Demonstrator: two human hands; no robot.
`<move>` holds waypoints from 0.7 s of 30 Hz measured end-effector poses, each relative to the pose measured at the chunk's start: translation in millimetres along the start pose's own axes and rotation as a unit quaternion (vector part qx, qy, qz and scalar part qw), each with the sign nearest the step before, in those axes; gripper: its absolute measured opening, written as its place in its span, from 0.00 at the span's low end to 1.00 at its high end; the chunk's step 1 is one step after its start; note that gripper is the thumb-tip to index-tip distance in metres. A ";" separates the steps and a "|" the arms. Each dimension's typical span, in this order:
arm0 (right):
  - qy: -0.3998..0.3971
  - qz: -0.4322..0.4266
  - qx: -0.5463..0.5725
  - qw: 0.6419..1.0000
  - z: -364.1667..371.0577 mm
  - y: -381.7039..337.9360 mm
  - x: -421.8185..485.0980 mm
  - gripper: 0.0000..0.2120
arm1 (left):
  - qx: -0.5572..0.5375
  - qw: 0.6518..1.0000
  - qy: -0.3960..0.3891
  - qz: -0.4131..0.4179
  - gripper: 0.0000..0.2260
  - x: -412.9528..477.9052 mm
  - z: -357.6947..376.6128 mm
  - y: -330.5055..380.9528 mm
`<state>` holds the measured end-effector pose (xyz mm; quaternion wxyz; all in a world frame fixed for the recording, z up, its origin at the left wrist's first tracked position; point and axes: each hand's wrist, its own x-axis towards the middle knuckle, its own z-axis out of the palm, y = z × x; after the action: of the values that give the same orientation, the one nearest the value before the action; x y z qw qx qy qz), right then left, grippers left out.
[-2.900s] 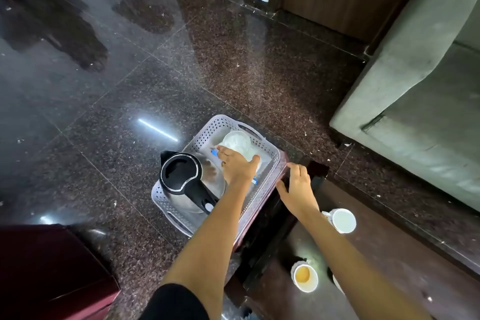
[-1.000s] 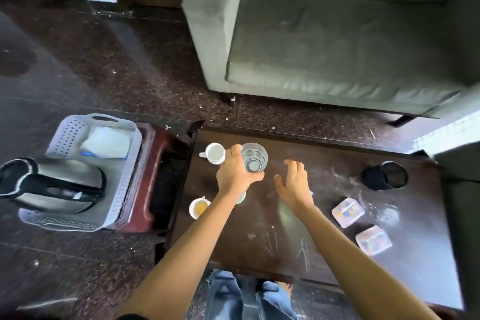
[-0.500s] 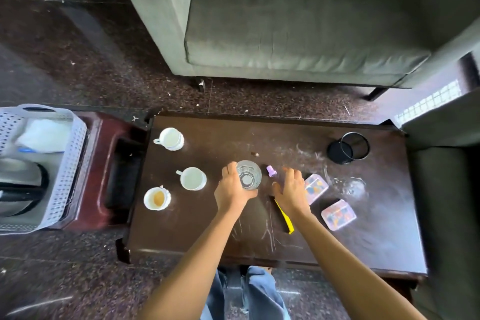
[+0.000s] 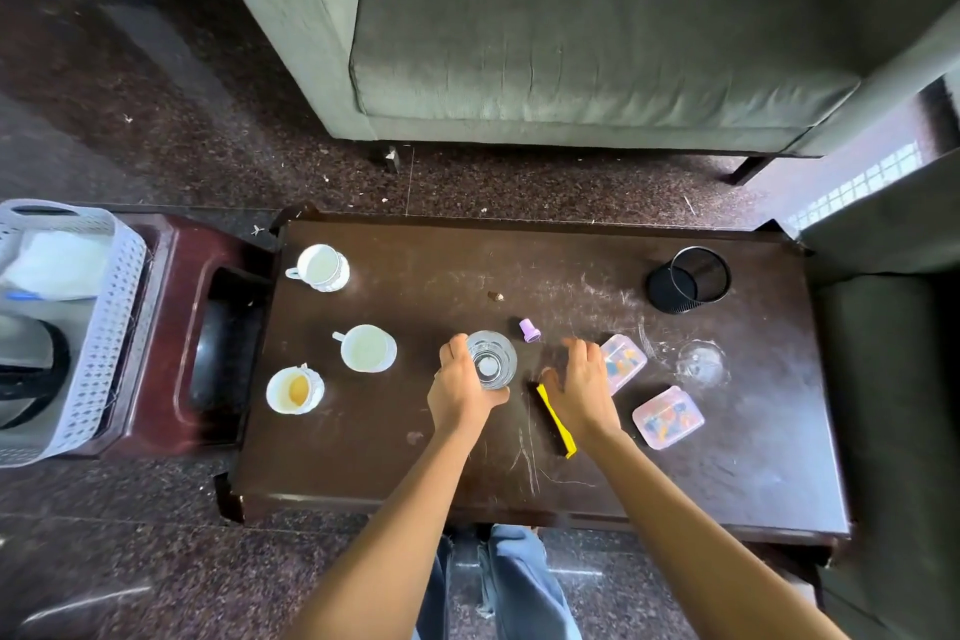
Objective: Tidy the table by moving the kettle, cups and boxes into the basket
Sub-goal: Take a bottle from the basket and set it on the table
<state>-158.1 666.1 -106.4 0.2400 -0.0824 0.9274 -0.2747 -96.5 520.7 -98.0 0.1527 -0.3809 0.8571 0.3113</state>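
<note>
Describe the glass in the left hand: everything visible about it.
The glass is a clear, round tumbler, seen from above, upright, apparently empty, with a thick base showing pale at its centre. The left hand wraps its left and near side. It is over the dark table, near a purple cap; whether it rests or is lifted is unclear.

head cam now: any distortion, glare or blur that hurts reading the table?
Head view: wide-angle bowing curves the sofa and table edges; daylight from the right washes out the floor strip there; the dusty tabletop shows a mild sheen; the clear glass in the left hand and the cups stay sharp; basket cropped at left.
</note>
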 end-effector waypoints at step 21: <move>-0.001 -0.018 -0.040 0.999 -9.4 -51.6 -14.1 0.19 | 0.011 1.000 0.005 0.015 0.44 5.6 -47.0 -3.1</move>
<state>-149.3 631.4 -65.6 0.2323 -0.1089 0.9358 -0.2418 -99.0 485.4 -66.3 0.1486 -0.3681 0.8668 0.3020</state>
